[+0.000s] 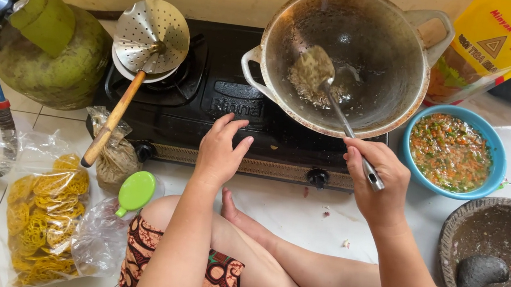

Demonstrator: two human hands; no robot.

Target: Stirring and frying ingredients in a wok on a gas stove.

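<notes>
- The right hand is gripping the metal handle of a spatula, fingers curled tight around it, and the blade is resting in a small heap of ground paste on the floor of the wok.
- To do this stirring well, I judge the blade should be sliding flat under the paste and turning it from the centre, so nothing is sticking or scorching (the heap is small and thin, so it would likely catch fast).
- The wok is sitting on the right burner of the black two-burner stove, tilted slightly toward the person.
- The left hand is lying palm down on the stove's front edge, fingers loosely spread and holding nothing, well apart from the wok's near handle.
- The right wrist is bending upward, forearm reaching in from the lower right over a folded knee.
- A blue bowl of chopped chili mix is standing just beside the wok, with a stone mortar near it.
- A perforated skimmer is resting on the left burner.
</notes>
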